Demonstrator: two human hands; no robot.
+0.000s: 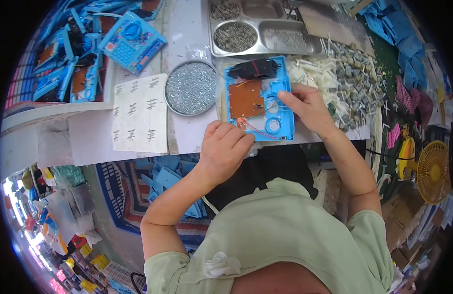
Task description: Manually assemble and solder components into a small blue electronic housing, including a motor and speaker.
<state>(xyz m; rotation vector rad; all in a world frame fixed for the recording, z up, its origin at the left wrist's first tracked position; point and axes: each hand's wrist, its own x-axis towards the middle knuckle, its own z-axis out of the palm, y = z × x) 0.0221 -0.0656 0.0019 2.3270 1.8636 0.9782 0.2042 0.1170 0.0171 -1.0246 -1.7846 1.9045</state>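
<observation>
A blue plastic toy housing (287, 73) lies open-side up at the table's front edge. Inside it are a brown circuit board (245, 99), a black bundle (254, 69) with a red band, thin red and dark wires, and a round blue ring (272, 125). My right hand (310, 109) grips the housing's right edge, thumb on top. Curled over the lower left corner, my left hand (225, 148) has its fingers closed beside a small orange part (241, 123). Its fingertips are partly hidden, so what they pinch cannot be made out.
Left of the housing stand a round tin (190, 88) of small screws and a marked white sheet (139, 115). Behind is a metal compartment tray (264, 53) of small parts. Grey and white pieces (351, 73) are heaped right; more blue housings (133, 41) sit far left.
</observation>
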